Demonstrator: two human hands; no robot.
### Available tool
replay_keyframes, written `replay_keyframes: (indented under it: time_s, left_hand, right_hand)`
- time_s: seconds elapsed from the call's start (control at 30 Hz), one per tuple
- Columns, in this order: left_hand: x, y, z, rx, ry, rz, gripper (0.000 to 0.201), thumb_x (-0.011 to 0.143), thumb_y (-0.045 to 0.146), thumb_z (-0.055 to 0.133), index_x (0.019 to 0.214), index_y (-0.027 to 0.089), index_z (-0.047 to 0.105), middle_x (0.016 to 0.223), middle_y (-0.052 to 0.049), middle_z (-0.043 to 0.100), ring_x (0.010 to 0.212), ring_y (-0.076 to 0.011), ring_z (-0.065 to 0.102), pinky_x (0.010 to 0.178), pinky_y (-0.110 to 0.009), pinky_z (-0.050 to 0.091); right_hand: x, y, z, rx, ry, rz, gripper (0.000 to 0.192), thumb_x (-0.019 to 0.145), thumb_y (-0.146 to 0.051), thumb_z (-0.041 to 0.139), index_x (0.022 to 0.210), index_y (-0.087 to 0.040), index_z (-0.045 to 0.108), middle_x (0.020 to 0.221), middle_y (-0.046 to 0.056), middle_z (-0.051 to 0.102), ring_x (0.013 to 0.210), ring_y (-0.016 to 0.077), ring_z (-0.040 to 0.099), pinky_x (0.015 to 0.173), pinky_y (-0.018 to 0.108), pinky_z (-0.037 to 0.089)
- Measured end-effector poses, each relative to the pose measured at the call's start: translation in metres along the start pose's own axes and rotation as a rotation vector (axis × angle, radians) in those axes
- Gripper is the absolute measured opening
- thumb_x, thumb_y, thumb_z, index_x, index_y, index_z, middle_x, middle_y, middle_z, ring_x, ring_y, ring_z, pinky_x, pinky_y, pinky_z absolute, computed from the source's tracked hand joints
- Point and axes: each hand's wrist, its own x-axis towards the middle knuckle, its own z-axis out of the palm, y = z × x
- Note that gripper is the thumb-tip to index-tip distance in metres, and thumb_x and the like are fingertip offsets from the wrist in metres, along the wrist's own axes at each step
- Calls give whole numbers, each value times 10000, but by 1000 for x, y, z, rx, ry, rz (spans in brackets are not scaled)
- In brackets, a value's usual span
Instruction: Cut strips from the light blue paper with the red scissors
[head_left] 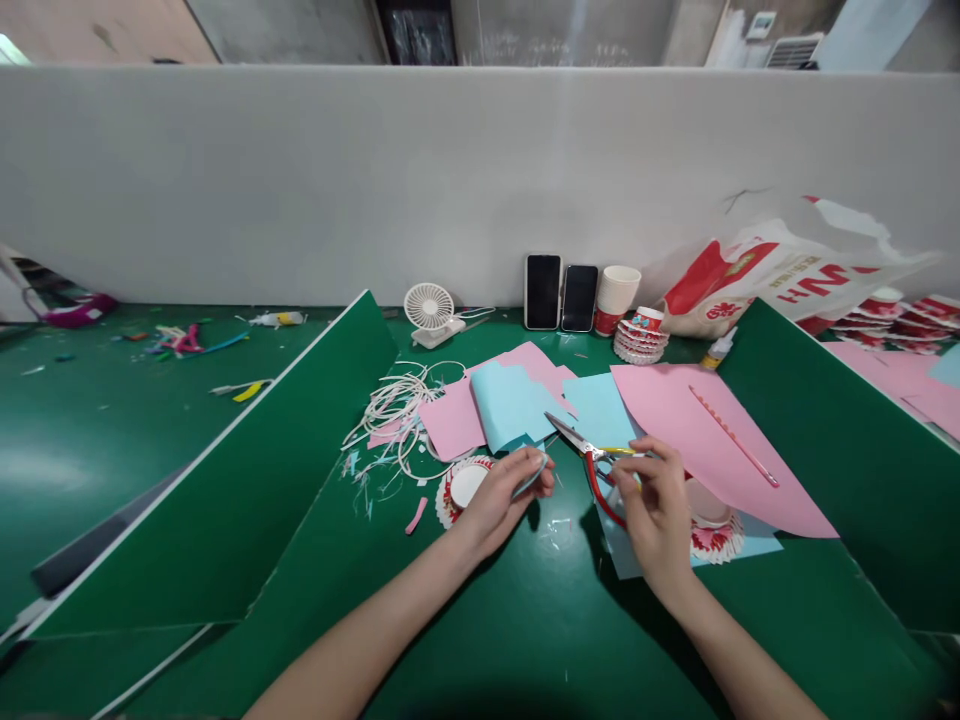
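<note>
My left hand (504,492) is closed in a pinch on a small piece of light blue paper (531,476). My right hand (658,512) has its thumb and fingers at the handles of red-handled scissors (591,462), whose blades point up and left, slightly apart. How the fingers sit in the loops is partly hidden. Beside my left wrist is a paper cup with a red-and-white fringed rim (466,484). A similar fringed cup (716,538) lies partly under pink paper by my right hand. Beyond the hands lies a folded light blue sheet (514,400).
Tangled white cord (401,410) and scraps lie left. A pink sheet (660,395) bears a pencil-like stick (733,436). Behind stand a fan (430,308), two phones (542,292), stacked cups (619,290) and a plastic bag (780,270). Green dividers (247,500) flank the workspace.
</note>
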Motion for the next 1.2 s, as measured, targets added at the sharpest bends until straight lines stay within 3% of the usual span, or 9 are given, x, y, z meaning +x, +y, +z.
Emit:
replay_keyframes:
  time_s: [0.17, 0.27, 0.33, 0.43, 0.57, 0.67, 0.83, 1.07, 1.2]
  left_hand:
    - [0, 2, 1, 129, -51, 18, 186, 800, 319, 536, 822, 135, 544, 697, -15, 581, 646, -97, 528, 635, -227, 387]
    - [2, -1, 1, 242, -15, 58, 207, 802, 338, 531, 838, 135, 542, 751, -37, 616, 694, -120, 564, 648, -236, 396]
    - [3, -2, -1, 303, 10, 70, 221, 804, 353, 523, 845, 136, 537, 768, -47, 629, 716, -132, 581, 663, -244, 409]
    - [6, -3, -4, 364, 27, 74, 243, 816, 379, 496, 861, 141, 526, 780, -57, 642, 716, -140, 597, 677, -258, 430]
    - [7, -5, -7, 442, 9, 100, 258, 829, 391, 465, 867, 143, 524, 787, -56, 640, 679, -134, 598, 670, -265, 448]
    - [8, -8, -7, 539, -9, 112, 256, 830, 380, 456, 839, 140, 546, 747, -42, 625, 644, -128, 581, 661, -265, 453]
    - [5, -12, -5, 719, 0, 138, 232, 840, 341, 429, 847, 161, 576, 726, -21, 627, 660, -132, 584, 656, -250, 446]
    - [-1, -12, 0, 822, 15, 141, 166, 839, 308, 434, 910, 180, 513, 642, 9, 639, 655, -138, 609, 672, -253, 437]
    - [-1, -12, 0, 758, -31, 151, 158, 834, 320, 435, 829, 181, 511, 686, 4, 628, 680, -134, 607, 665, -243, 450]
  right_hand:
    - [9, 17, 2, -102, -110, -85, 161, 837, -106, 392, 900, -208, 500, 1105, 103, 432, 1082, 233, 434, 845, 408, 399]
    - [11, 29, 5, -185, -210, -137, 366, 814, -51, 348, 1114, -227, 458, 1120, 103, 429, 1027, 218, 470, 815, 401, 428]
    - [13, 38, 5, -277, -270, -153, 445, 781, -17, 343, 1161, -220, 453, 1137, 111, 431, 979, 212, 500, 770, 379, 455]
    - [15, 55, 3, -467, -386, -149, 495, 722, 24, 352, 1121, -216, 521, 1208, 116, 446, 970, 234, 516, 720, 379, 476]
    - [17, 66, 2, -552, -322, -201, 359, 739, -3, 419, 987, -188, 601, 1202, 123, 502, 1124, 290, 424, 893, 512, 373]
    - [16, 53, 5, -430, -309, -175, 265, 797, -95, 452, 988, -193, 606, 1181, 117, 519, 1122, 276, 435, 909, 509, 363]
    - [6, 23, 16, -60, -496, -67, 209, 867, -215, 436, 1008, -216, 590, 935, 61, 607, 889, 183, 560, 788, 354, 456]
    - [-7, 15, 21, -82, -417, -55, 134, 853, -210, 448, 854, -201, 582, 813, 52, 575, 773, 181, 540, 690, 327, 443]
    - [-6, 15, 21, -31, -404, 61, 98, 843, -211, 448, 786, -198, 527, 734, 19, 551, 699, 160, 524, 633, 292, 422]
